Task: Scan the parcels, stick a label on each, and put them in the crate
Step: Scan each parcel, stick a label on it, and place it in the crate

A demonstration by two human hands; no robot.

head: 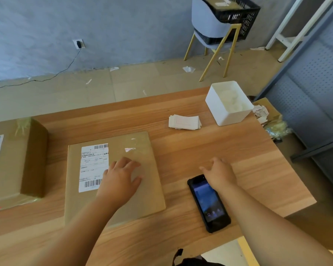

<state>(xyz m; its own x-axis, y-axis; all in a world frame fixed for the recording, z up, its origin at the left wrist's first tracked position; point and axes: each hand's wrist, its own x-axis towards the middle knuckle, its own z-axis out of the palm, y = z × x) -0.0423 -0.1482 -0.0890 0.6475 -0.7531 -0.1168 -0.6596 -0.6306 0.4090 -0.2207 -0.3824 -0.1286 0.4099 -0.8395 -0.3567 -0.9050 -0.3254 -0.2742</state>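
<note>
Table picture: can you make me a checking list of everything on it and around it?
Surface: wooden table, pale grain.
Job's things: flat parcel with a shipping label; taller parcel at the left; handheld scanner, screen lit; stack of labels; black crate on a chair, with a brown parcel inside.
Clutter: white box; torn paper beside it; paper scraps on the floor.
Hands: left hand flat on the flat parcel; right hand open over the scanner's far end, holding nothing.
Cables: black cable from a wall plug across the floor.
Surroundings: grey wall; grey shelving at the right.
</note>
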